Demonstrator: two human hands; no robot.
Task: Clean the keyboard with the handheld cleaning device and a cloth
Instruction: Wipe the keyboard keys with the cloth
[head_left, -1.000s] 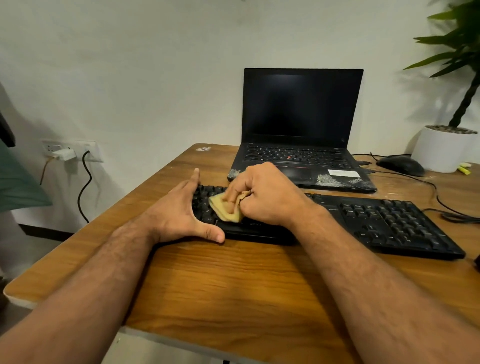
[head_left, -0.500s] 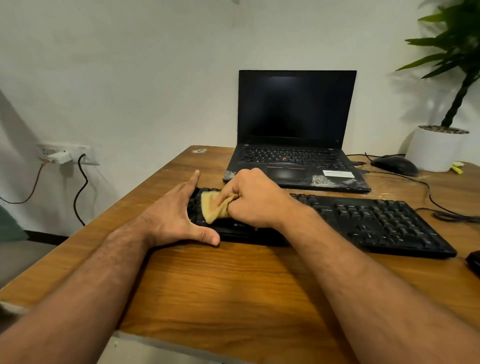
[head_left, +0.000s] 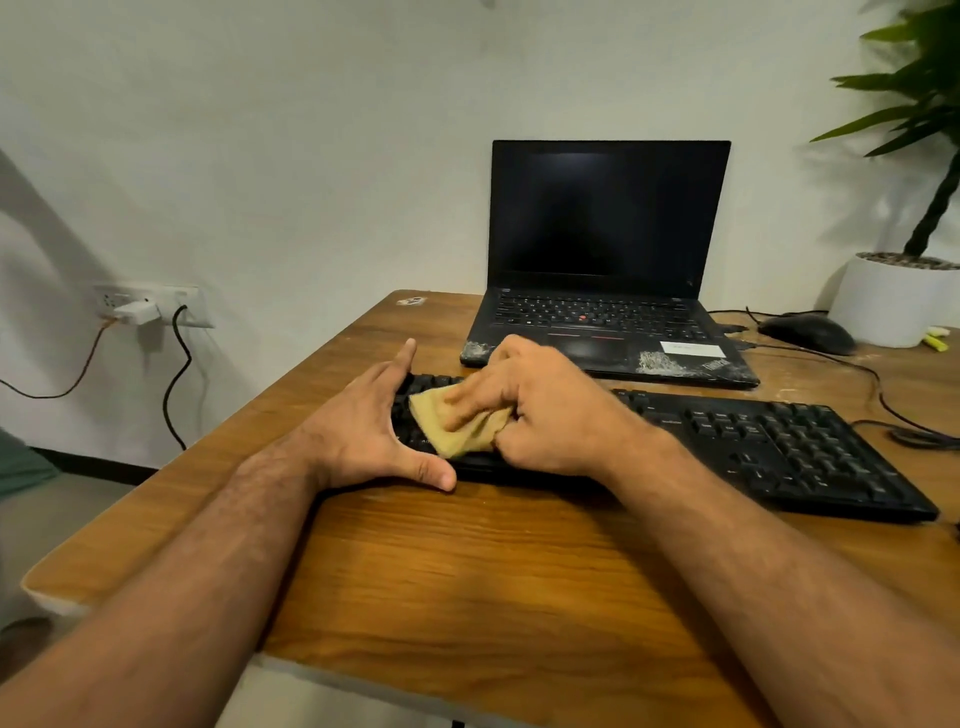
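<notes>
A black keyboard (head_left: 769, 447) lies across the wooden desk (head_left: 467, 582). My left hand (head_left: 363, 431) rests against its left end, fingers straight along the side and thumb along the front edge. My right hand (head_left: 540, 410) grips a folded tan cloth (head_left: 447, 431) and presses it on the keys at the keyboard's left part. The hand covers the cloth's right side and the keys beneath it. No handheld cleaning device is in view.
An open black laptop (head_left: 608, 270) stands just behind the keyboard. A black mouse (head_left: 808, 332) and cables (head_left: 878, 395) lie at the right, near a white plant pot (head_left: 893, 301). A wall socket (head_left: 150, 306) with plugs sits at the left, past the desk edge.
My right hand has slid the cloth slightly left and toward the front over the keys, its fingers now stretched over the cloth. My left hand has kept its hold at the keyboard's end.
</notes>
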